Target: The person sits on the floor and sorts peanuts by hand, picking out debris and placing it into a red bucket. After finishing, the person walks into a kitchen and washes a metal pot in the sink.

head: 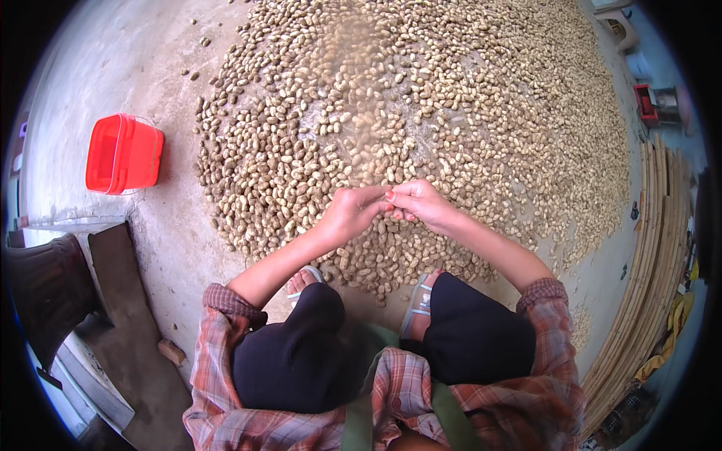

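Note:
Unshelled peanuts (265,191) lie in a wide, loose layer on the concrete floor before me. Over their near side my left hand (354,211) and my right hand (422,204) meet, fingertips touching or nearly so. Thumbs and fingers are bent inward on both hands. Whether a peanut is pinched between them is hidden by the fingers. Below the hands, more peanuts reach back between my two sandalled feet.
A red plastic bucket (127,155) lies on its side at the left. Near it are a dark step-like slab (127,304) and a brick piece (171,352). Long bamboo poles (632,315) run along the right. A red container (645,105) sits at the far right.

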Demonstrator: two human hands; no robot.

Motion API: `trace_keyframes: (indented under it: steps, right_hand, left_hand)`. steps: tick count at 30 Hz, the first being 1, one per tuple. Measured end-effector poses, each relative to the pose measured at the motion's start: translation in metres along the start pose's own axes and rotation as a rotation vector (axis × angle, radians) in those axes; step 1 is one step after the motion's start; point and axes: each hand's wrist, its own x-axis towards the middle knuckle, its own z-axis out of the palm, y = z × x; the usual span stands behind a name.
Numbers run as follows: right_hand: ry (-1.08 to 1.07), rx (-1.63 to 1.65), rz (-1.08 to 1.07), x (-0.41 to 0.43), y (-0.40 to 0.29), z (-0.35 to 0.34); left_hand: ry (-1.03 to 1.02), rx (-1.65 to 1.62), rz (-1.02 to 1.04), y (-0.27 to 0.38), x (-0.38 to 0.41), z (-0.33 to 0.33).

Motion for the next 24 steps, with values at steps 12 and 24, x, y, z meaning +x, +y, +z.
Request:
trace_keyframes:
  steps: [12,24]
  right_hand:
    - [-0.285,0.250,0.177,0.018,0.010,0.002]
    - [0.281,-0.591,0.012,0.073,-0.016,-0.045]
  left_hand:
    - [-0.004,0.095,-0.047,-0.021,-0.005,-0.011]
    - [-0.006,-0.612,-0.591,-0.063,-0.019,-0.025]
